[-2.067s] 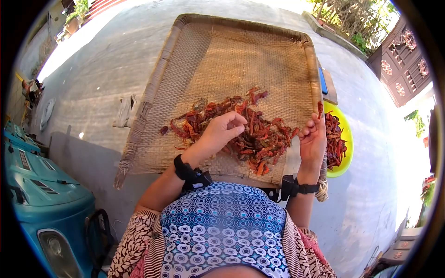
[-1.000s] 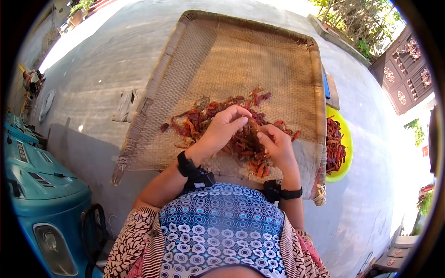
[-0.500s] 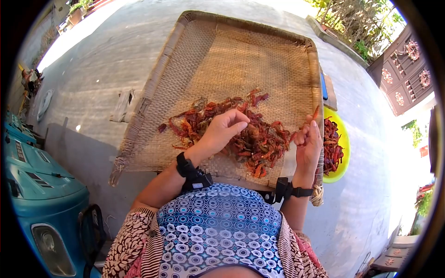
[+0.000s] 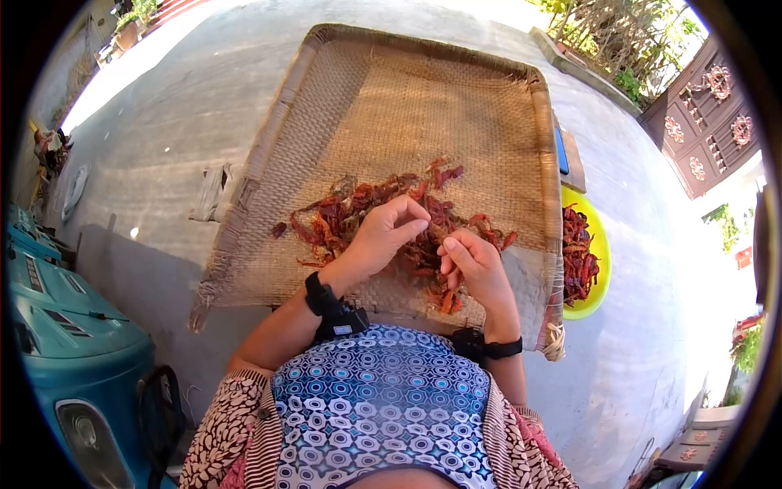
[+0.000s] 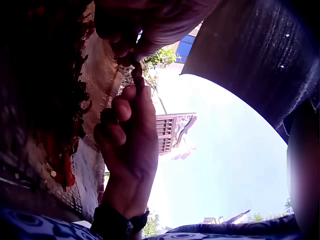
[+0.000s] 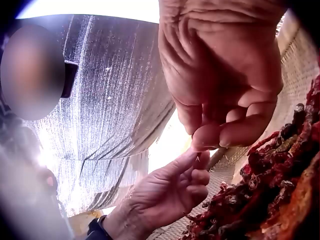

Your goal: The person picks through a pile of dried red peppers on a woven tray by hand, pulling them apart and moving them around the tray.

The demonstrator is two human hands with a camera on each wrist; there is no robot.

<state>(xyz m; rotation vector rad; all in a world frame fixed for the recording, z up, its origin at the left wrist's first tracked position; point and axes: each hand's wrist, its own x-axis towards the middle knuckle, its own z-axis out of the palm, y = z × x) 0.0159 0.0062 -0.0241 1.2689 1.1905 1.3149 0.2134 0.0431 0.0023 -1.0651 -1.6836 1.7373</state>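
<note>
Here, the curled fingers of your left hand (image 4: 380, 238) and right hand (image 4: 481, 269) pinched one dried chili (image 5: 138, 75) between them. Beneath both lay the chili heap (image 4: 330, 224) on a woven tray (image 4: 440, 106); right of your right hand sat a yellow bowl (image 4: 604, 244).

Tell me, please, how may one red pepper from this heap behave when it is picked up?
The red peppers look shrivelled and wrinkled, so one is probably light for its size. Its creased skin suggests it may crack or tear if pinched hard. Because many are bent and heaped together, it may catch on neighbours rather than roll.
</note>
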